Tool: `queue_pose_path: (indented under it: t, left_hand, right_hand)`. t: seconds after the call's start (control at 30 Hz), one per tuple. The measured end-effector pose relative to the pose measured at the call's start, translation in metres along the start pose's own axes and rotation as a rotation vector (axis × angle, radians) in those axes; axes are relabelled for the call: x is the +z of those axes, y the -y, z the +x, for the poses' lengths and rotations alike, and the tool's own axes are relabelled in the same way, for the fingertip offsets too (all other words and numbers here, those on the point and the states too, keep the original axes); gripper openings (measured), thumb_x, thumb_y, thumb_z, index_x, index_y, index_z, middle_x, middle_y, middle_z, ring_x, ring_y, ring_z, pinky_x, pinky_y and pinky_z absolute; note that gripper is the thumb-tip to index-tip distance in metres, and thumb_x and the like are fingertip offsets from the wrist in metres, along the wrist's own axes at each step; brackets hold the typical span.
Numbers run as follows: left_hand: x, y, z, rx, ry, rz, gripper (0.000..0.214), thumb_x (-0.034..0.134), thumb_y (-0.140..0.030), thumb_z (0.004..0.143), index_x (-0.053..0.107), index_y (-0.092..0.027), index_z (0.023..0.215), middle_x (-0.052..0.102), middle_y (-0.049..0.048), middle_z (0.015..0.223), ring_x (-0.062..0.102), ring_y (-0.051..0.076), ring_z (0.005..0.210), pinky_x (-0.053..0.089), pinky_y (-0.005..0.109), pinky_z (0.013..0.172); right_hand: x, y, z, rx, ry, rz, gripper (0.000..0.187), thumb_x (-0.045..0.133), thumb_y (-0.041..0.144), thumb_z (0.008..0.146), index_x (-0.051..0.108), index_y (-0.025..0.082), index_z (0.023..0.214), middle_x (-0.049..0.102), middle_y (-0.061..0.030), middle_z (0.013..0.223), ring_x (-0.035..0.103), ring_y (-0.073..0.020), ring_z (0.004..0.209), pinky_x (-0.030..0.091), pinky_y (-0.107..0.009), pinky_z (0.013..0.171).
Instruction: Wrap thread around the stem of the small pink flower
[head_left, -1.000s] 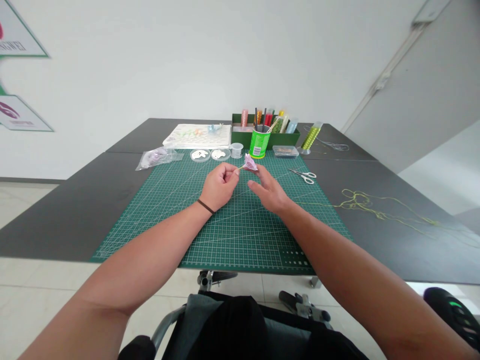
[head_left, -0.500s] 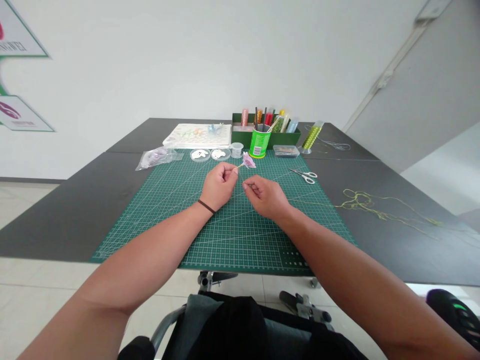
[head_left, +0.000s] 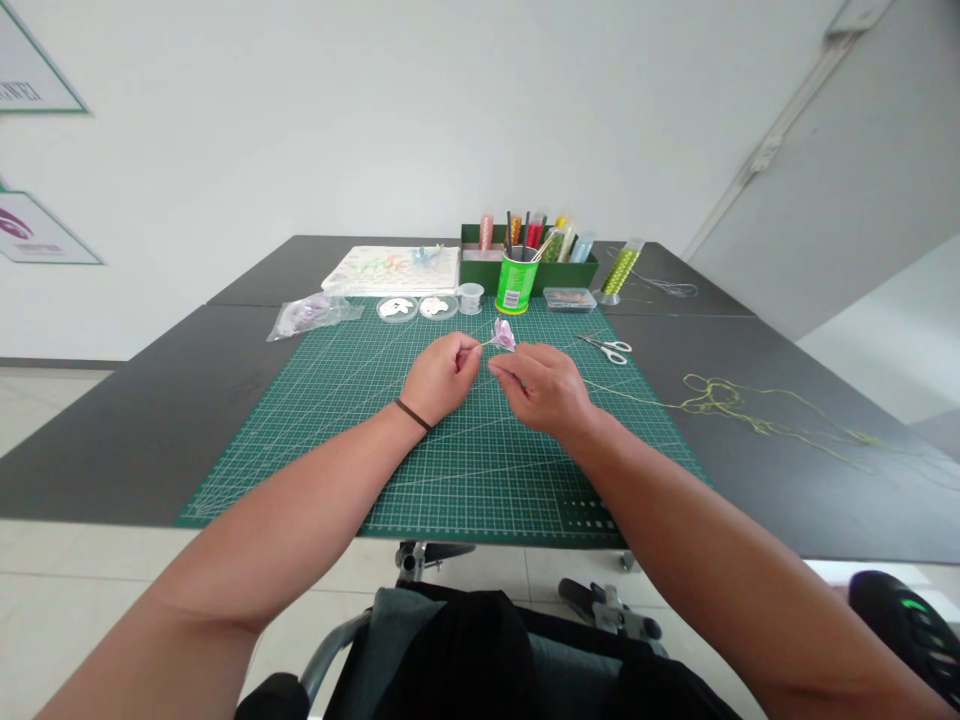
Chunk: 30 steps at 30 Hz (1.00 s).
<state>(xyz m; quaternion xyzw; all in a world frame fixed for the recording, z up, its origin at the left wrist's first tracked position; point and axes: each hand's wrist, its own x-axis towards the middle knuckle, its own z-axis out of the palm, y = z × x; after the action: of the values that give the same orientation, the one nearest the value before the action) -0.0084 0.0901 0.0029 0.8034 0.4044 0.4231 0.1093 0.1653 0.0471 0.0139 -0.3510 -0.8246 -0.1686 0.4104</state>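
My left hand (head_left: 441,376) is closed in a pinch on the thin stem of a small pink beaded flower (head_left: 503,335), held just above the green cutting mat (head_left: 315,420). My right hand (head_left: 544,385) is closed too, its fingertips pinched close under the flower on a thin yellow-green wire (head_left: 637,397) that runs off to the right across the mat. The two hands nearly touch at mid-mat.
Scissors (head_left: 611,348) lie right of my hands. A tangle of wire (head_left: 724,400) lies on the dark table (head_left: 112,420). At the back stand a green cup (head_left: 512,283), a green organiser box (head_left: 574,270), a wire spool (head_left: 621,272), small dishes (head_left: 397,309), a plastic bag (head_left: 307,314) and a white board (head_left: 394,269).
My right hand closed from open fingers into a pinch and moved left and up to meet the left hand under the flower. The left hand stayed almost still.
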Motion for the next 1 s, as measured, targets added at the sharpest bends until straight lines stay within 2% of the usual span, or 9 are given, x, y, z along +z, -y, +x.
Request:
queue_pose_path:
  t: [0.23,0.57,0.77,1.0]
  left_hand:
    - [-0.001,-0.004,-0.002,0.069,0.163,0.079,0.016,0.05,-0.026,0.092,0.059,-0.017,0.081,0.059,0.0003,0.07,0.055,0.014,0.069,0.041,0.027,0.063]
    - [-0.003,-0.008,-0.004,0.119,0.34,0.111,0.017,0.048,-0.028,0.091,0.062,-0.018,0.087,0.064,0.0024,0.078,0.058,0.016,0.074,0.045,0.03,0.068]
    - [-0.005,-0.01,-0.004,0.132,0.372,0.111,0.018,0.049,-0.028,0.091,0.063,-0.018,0.086,0.063,0.002,0.073,0.058,0.016,0.07,0.045,0.03,0.065]
    - [-0.006,-0.011,-0.005,0.159,0.414,0.105,0.017,0.05,-0.026,0.091,0.064,-0.018,0.088,0.065,0.0026,0.076,0.06,0.017,0.073,0.047,0.03,0.068]
  right_hand:
    - [-0.006,-0.008,0.002,-0.035,-0.03,-0.063,0.025,0.049,0.022,0.093,0.069,0.017,0.081,0.058,-0.0017,0.062,0.047,-0.0133,0.058,0.034,-0.029,0.059]
    - [-0.006,-0.022,0.0,0.114,-0.018,0.017,0.026,0.049,0.026,0.093,0.072,0.016,0.085,0.064,-0.0042,0.069,0.054,-0.0148,0.065,0.042,-0.028,0.063]
    - [-0.007,-0.025,0.0,0.208,0.053,0.077,0.027,0.048,0.027,0.094,0.072,0.019,0.085,0.067,-0.0045,0.073,0.057,-0.0153,0.069,0.044,-0.029,0.067]
    - [-0.007,-0.028,0.0,0.273,0.075,0.107,0.022,0.053,0.028,0.092,0.071,0.021,0.083,0.067,-0.0034,0.075,0.058,-0.0154,0.072,0.044,-0.029,0.071]
